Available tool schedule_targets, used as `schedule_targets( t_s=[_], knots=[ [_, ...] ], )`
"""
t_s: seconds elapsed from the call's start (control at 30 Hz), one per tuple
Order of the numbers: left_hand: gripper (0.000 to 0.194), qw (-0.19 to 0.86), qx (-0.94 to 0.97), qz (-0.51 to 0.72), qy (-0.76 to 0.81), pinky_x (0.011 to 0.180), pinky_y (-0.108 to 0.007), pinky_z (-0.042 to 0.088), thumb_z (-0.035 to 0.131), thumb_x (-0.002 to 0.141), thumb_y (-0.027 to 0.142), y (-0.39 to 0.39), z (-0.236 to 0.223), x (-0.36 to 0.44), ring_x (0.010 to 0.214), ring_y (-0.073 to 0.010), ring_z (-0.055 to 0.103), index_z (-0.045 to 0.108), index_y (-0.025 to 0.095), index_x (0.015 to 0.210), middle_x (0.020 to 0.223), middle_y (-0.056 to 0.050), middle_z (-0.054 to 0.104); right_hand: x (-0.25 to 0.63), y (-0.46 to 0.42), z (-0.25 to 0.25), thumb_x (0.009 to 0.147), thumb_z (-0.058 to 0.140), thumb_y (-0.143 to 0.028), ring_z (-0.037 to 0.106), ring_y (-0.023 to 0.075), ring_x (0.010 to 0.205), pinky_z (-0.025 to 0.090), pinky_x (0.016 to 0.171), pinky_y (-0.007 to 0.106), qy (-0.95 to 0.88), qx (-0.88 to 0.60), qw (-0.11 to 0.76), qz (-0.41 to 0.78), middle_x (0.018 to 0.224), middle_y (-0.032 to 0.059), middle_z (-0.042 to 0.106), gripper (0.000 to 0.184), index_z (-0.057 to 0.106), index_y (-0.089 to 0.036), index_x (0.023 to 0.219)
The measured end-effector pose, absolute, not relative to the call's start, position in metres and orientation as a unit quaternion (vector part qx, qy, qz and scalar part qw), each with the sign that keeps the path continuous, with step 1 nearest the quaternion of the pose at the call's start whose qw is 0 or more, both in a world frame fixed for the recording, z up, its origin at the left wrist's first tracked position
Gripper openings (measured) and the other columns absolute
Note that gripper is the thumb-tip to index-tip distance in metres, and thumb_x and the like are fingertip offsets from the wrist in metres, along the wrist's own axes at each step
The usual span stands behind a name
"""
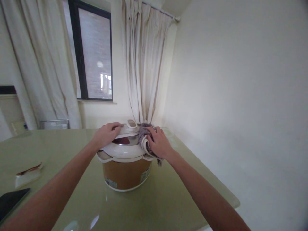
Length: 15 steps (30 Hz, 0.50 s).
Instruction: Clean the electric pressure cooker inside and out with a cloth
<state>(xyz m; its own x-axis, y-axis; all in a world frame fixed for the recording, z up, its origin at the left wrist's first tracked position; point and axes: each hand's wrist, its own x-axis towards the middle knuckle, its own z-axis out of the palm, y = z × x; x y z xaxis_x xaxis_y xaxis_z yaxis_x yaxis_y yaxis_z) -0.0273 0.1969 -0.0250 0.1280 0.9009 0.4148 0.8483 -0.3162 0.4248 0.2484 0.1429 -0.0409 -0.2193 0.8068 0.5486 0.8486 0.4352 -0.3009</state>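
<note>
A tan cooker [125,175] with a white lid [122,150] stands on a glossy green table [154,205]. My left hand [106,134] lies flat on the lid's left side, fingers stretched toward the lid handle [132,124]. My right hand [159,143] presses a bunched grey cloth [143,133] against the lid's right side, fingers curled over the cloth.
A folded white packet [27,175] and a dark tablet [11,200] lie at the table's left edge. Pale curtains [144,64] and a dark-framed window [93,54] stand behind. A plain wall [240,96] runs along the right, close to the table's edge.
</note>
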Motion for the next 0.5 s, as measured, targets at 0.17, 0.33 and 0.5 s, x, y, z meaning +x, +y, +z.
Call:
schedule_targets(
  t_s=[0.17,0.33,0.5],
  knots=[
    [0.055,0.033,0.749,0.310,0.585,0.112,-0.039,0.049,0.036,0.092,0.044,0.197,-0.026,-0.029,0.125,-0.0292,0.069,0.075,0.029,0.128,0.135,-0.001,0.075,0.238,0.178,-0.028,0.101,0.051,-0.042,0.058,0.0316,0.117,0.046,0.106,0.049,-0.786,-0.510,0.349,-0.007,0.124,0.0131,0.065,0.039,0.066,-0.025,0.133],
    [0.054,0.033,0.745,0.311,0.589,0.110,-0.039,0.051,0.037,0.093,0.042,0.192,-0.024,-0.027,0.124,-0.0285,0.069,0.075,0.030,0.128,0.134,-0.001,0.076,0.252,0.253,-0.043,0.100,0.047,-0.035,0.064,0.0248,0.112,0.050,0.107,0.044,-0.700,-0.441,0.485,0.283,0.113,0.0075,0.075,0.033,0.070,-0.020,0.117],
    [0.050,0.027,0.735,0.316,0.599,0.106,-0.037,0.052,0.041,0.093,0.040,0.189,-0.021,-0.024,0.122,-0.0275,0.070,0.077,0.031,0.125,0.131,-0.001,0.077,0.254,0.226,-0.093,0.098,0.054,-0.044,0.065,0.0272,0.121,0.051,0.107,0.041,-0.657,-0.393,0.541,0.348,0.124,0.0122,0.075,0.035,0.072,-0.019,0.115]
  ],
)
